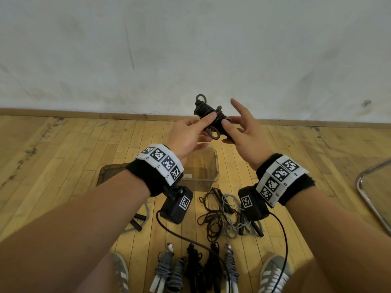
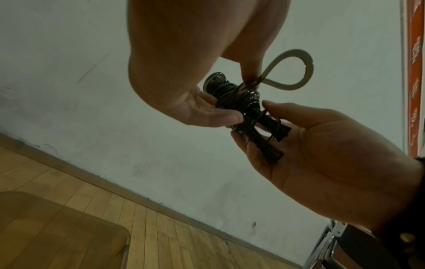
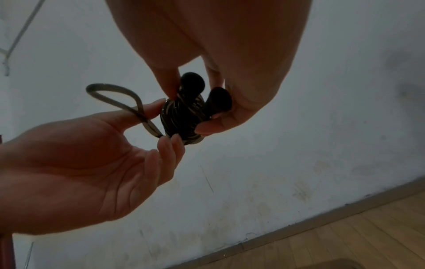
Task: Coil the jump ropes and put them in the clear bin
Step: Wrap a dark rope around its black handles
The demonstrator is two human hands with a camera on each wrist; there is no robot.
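Note:
A dark jump rope point(image 1: 208, 112) wound into a tight coil round its two black handles is held up in front of the wall by both hands. My left hand point(image 1: 208, 125) pinches the coil between thumb and fingers. My right hand point(image 1: 227, 132) pinches the handle end, with its index finger sticking out straight. In the left wrist view a free loop of rope point(image 2: 289, 71) stands out beside the coil point(image 2: 232, 94). The right wrist view shows the two handle ends point(image 3: 202, 94) between the right hand's fingertips point(image 3: 171, 91). The clear bin point(image 1: 213, 166) stands on the floor below the hands.
Loose tangled ropes point(image 1: 224, 212) lie on the wooden floor below the bin. Several coiled ropes point(image 1: 190, 267) lie in a row between my shoes point(image 1: 273, 273). A clear lid point(image 1: 110, 172) lies left of the bin. A metal chair frame point(image 1: 368, 197) stands at the right.

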